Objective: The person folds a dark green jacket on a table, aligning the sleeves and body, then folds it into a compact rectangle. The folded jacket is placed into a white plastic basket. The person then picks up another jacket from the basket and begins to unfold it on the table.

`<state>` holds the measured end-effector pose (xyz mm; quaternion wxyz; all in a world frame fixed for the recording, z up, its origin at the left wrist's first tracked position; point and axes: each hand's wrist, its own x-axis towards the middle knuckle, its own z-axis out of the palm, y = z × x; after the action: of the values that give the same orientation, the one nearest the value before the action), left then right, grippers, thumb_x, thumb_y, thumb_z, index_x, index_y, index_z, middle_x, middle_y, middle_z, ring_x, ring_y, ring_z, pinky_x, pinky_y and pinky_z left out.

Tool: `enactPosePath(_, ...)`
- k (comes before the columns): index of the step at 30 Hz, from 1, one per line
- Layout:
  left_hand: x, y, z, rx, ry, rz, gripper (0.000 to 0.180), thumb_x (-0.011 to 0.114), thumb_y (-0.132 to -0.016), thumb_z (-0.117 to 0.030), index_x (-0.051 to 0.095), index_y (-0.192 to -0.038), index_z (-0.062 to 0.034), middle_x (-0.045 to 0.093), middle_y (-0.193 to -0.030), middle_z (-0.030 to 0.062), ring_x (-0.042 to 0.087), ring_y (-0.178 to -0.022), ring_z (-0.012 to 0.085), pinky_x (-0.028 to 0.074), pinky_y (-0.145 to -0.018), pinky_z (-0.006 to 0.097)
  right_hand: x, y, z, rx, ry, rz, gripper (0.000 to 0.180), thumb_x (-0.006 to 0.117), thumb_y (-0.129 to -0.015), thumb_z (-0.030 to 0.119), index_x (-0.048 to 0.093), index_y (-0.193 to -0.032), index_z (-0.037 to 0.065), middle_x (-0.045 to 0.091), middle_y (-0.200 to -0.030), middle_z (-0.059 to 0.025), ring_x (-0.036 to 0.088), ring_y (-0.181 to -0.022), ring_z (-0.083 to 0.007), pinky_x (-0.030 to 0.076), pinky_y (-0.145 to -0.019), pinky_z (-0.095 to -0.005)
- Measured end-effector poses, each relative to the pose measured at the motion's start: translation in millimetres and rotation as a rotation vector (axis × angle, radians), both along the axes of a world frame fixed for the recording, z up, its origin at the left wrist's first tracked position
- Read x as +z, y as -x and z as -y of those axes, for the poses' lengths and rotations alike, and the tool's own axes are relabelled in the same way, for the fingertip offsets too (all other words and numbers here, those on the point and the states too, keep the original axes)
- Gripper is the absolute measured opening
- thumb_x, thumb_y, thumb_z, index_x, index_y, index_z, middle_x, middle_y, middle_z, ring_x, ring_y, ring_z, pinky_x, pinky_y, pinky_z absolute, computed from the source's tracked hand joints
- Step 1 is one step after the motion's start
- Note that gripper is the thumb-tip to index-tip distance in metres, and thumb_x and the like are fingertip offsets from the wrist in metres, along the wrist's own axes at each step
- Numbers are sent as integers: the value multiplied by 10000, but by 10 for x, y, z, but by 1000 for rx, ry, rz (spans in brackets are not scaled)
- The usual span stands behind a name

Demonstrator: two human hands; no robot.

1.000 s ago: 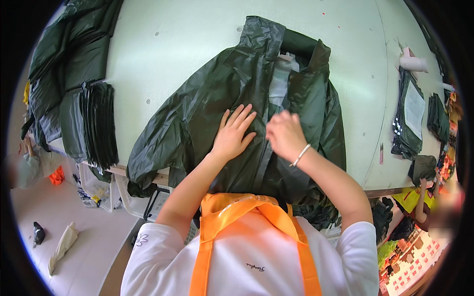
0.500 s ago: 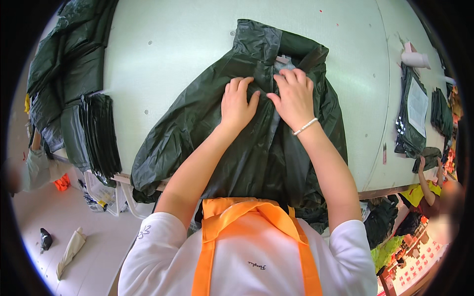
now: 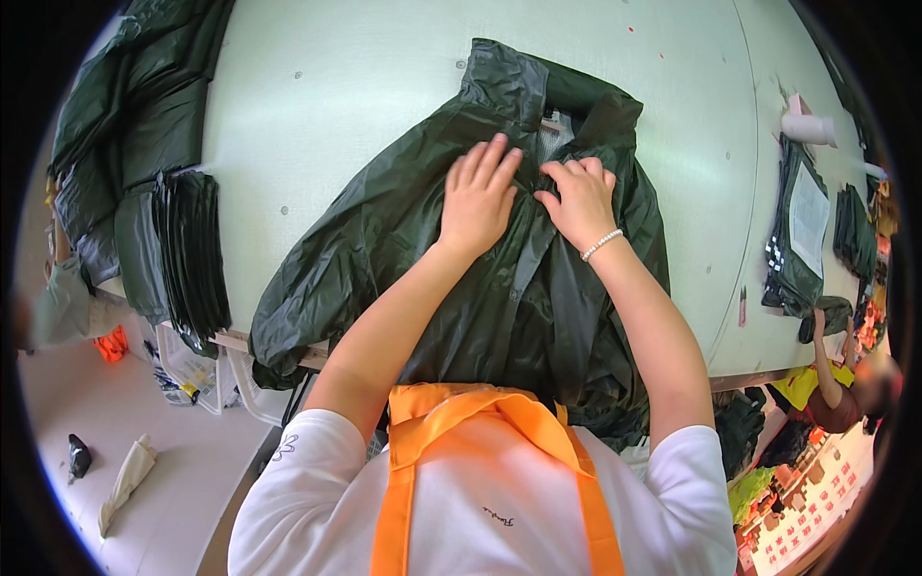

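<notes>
A dark green, shiny rain jacket (image 3: 403, 206) lies front up on the table before me, its collar pointing away and its lower end hanging toward my body. My left hand (image 3: 477, 200) rests flat on the left chest of the jacket, fingers stretched out and pointing at the collar. Beside it, my right hand (image 3: 582, 202) has curled fingers, with thumb and fingertips closed on the front edge just below the neck opening. Grey mesh lining and a small light label show inside that opening. The far sleeve ends are partly folded under or out of sight.
Folded dark green garments (image 3: 187, 254) are piled on the pale table (image 3: 288, 125) at the left. On the right lie packed garments with a white sheet (image 3: 809, 216), a white cylinder (image 3: 809, 128) and a small pen-like tool (image 3: 742, 305). Other people work at both sides.
My left hand has flattened, its fingers straightening and shifting slightly right. My right hand has moved a little right and down along the jacket's front edge.
</notes>
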<state>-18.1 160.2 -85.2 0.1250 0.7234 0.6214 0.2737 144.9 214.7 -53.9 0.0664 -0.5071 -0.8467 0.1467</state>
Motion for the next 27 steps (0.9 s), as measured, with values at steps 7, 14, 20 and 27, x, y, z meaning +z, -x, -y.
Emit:
enactPosePath(7,-10,47,-373,-214,-12,-37,335,520,-770,-59,647,-1070,-138,552,-1234,21,459,-1215,199,303,-1030,450,47,-6,63,59,-153,-109,135,735,-672,137,650,-775,117,571,-934,-8,476,-1028,-268,339,-876,-418)
enactPosePath(14,41,-15,-465,-118,-71,-82,255,629,-733,-256,690,-975,-207,563,-1188,16,481,-1112,245,350,-895,444,232,-18,164,38,-150,-178,91,716,-697,107,649,-759,110,574,-889,-1,471,-1050,-290,334,-891,-434)
enactPosePath(20,231,-38,-739,-227,233,-251,197,729,-615,-294,686,-776,-190,565,-1032,15,497,-989,237,379,-798,406,130,-56,147,5,-210,-192,68,709,-703,130,663,-753,122,583,-862,21,476,-1031,-291,348,-863,-429)
enactPosePath(27,117,-175,-775,-373,238,-374,119,672,-710,-226,691,-767,-123,610,-925,21,535,-937,208,388,-749,359,124,-92,299,63,12,-204,70,724,-684,125,667,-723,121,609,-834,18,492,-962,-288,360,-841,-408)
